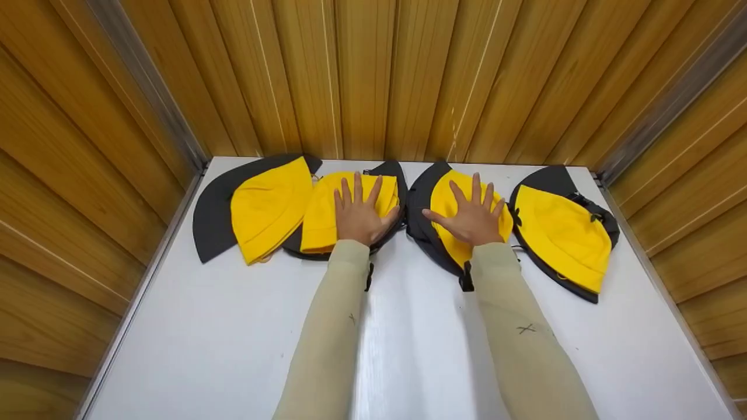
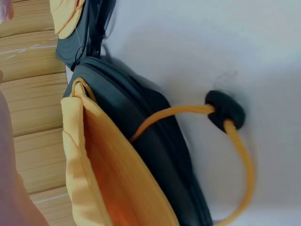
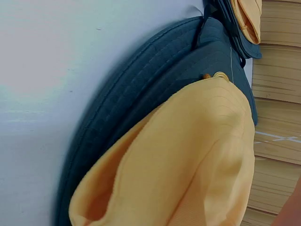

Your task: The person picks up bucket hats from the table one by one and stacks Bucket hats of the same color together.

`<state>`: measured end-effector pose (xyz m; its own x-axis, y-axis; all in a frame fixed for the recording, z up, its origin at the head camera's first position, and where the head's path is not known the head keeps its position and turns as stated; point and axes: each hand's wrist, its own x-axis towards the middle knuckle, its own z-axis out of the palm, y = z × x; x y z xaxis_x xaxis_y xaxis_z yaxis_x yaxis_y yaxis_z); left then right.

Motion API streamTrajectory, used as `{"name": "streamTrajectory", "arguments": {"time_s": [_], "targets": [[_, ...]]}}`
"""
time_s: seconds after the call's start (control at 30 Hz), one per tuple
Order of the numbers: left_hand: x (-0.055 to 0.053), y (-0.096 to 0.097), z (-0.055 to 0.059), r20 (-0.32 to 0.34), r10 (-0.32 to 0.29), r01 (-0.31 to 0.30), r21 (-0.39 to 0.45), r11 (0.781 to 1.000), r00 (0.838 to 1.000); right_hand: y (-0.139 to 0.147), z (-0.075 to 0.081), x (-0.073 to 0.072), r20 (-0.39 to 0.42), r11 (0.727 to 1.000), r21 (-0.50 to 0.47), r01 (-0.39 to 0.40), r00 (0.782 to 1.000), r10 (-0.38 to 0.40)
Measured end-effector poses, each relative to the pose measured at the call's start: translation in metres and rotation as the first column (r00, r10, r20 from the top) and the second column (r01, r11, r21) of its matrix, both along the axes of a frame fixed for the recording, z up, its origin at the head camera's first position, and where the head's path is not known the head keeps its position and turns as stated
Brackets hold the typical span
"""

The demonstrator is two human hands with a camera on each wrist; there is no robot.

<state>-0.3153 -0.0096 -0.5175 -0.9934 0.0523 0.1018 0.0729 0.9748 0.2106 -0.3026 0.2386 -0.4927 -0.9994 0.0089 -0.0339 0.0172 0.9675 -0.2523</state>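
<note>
My left hand (image 1: 363, 219) is spread, fingers straight, in front of a yellow bucket hat (image 1: 319, 224) that lies folded on a dark wide-brimmed hat (image 1: 388, 169). In the left wrist view a gap separates its skin from that hat; a yellow cord (image 2: 248, 165) with a black toggle (image 2: 225, 110) hangs out onto the table. Likewise spread, my right hand (image 1: 474, 219) is over another yellow hat (image 1: 462, 252) on a dark hat (image 1: 423, 216). The right wrist view shows this yellow hat (image 3: 188, 141) flattened, its opening toward the lower left. Neither hand holds anything.
At the left end of the row a yellow hat (image 1: 271, 204) lies on a dark hat (image 1: 213, 216). Another yellow hat (image 1: 563, 233) with a dark one (image 1: 545, 178) lies at the right end. A white table (image 1: 222, 338) stands against wooden walls (image 1: 367, 76).
</note>
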Motion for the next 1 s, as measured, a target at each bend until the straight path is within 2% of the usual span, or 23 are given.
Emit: {"name": "streamTrajectory", "arguments": {"time_s": [0.1,0.17,0.23,0.3,0.37,0.47,0.57,0.63,0.77,0.83,0.9,1.0], "targets": [[0.002,-0.005,-0.004,0.009,0.023,-0.023,0.021,1.000,1.000,0.003,-0.003,0.001,-0.008,1.000,0.007,0.002,1.000,-0.001],[0.003,-0.013,-0.008,0.022,0.056,-0.057,0.066,0.996,0.998,0.005,-0.005,0.001,-0.005,1.000,0.008,0.001,1.000,-0.001],[0.004,-0.023,-0.012,0.043,0.100,-0.105,0.127,0.986,0.994,0.005,-0.006,0.001,-0.003,1.000,0.006,-0.001,1.000,0.001],[0.006,-0.033,-0.017,0.067,0.156,-0.166,0.193,0.967,0.985,0.004,-0.006,0.001,-0.005,1.000,0.005,0.000,1.000,0.000],[0.009,-0.040,-0.021,0.097,0.228,-0.245,0.234,0.941,0.969,0.005,-0.008,0.002,-0.010,1.000,0.006,-0.002,1.000,0.002],[0.014,-0.048,-0.024,0.135,0.329,-0.354,0.260,0.898,0.935,0.004,-0.011,0.003,-0.011,1.000,-0.004,-0.010,1.000,0.010],[0.019,-0.054,-0.025,0.161,0.397,-0.428,0.277,0.860,0.904,0.002,-0.013,0.003,-0.004,1.000,-0.021,-0.023,1.000,0.023],[0.022,-0.056,-0.025,0.165,0.427,-0.457,0.282,0.844,0.889,0.000,-0.014,0.003,-0.001,0.999,-0.033,-0.033,0.999,0.033],[0.024,-0.059,-0.022,0.168,0.454,-0.484,0.325,0.812,0.875,-0.005,-0.015,0.002,-0.003,0.998,-0.048,-0.049,0.999,0.049],[0.024,-0.060,-0.017,0.185,0.456,-0.492,0.369,0.789,0.871,-0.008,-0.016,0.002,-0.008,0.997,-0.057,-0.056,0.998,0.056],[0.025,-0.063,-0.011,0.222,0.444,-0.496,0.423,0.758,0.868,-0.010,-0.016,0.002,-0.015,0.996,-0.063,-0.065,0.998,0.064],[0.027,-0.071,0.002,0.305,0.398,-0.502,0.521,0.690,0.865,-0.014,-0.017,0.003,-0.026,0.993,-0.085,-0.077,0.997,0.075]]}}
